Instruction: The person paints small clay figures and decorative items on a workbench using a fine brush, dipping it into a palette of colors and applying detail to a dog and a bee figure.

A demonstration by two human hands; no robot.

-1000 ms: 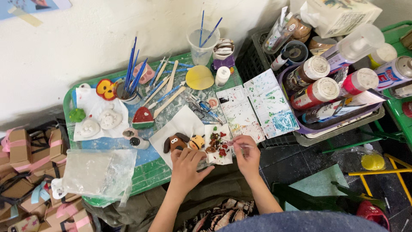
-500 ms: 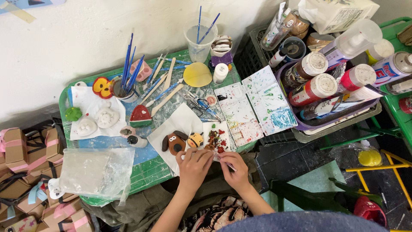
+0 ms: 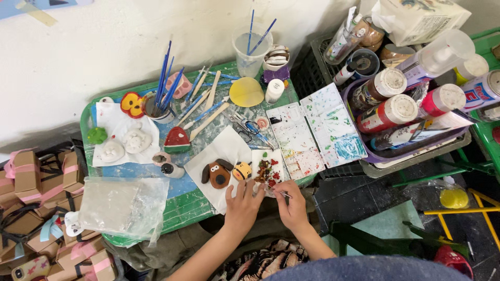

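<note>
Piece in hand: the small white tile (image 3: 268, 171) dabbed with red, green and brown paint lies just ahead of your fingertips, at the near edge of the bench (image 3: 192, 205), half on the white paper sheet (image 3: 221, 151)
Left hand: your left hand (image 3: 244, 203) lies flat with fingers spread, tips touching the paper and the tile's near edge, grasping nothing
Right hand: your right hand (image 3: 291, 204) is pinched around a thin brush (image 3: 283, 194), its tip pointing toward the tile
Handling: the tile looks light, stiff and probably brittle, with paint that may be wet; I'd take it by its bare edges, not the face
Brush: slim and light, likely to roll if you set it down
Just beyond the left hand: a brown dog-face figure (image 3: 217, 173) and a small yellow striped figure (image 3: 241, 170) sit beside the tile, close enough to nudge
Beyond the right hand: two white mixing palettes (image 3: 315, 130), stained with colour, and scissors (image 3: 250, 127)
Further out: a cup of blue brushes (image 3: 156, 106), a clear water cup (image 3: 250, 49), paint bottles (image 3: 388, 112) in a tray to the right
Left of your hands: a clear plastic bag (image 3: 122, 200)
</note>
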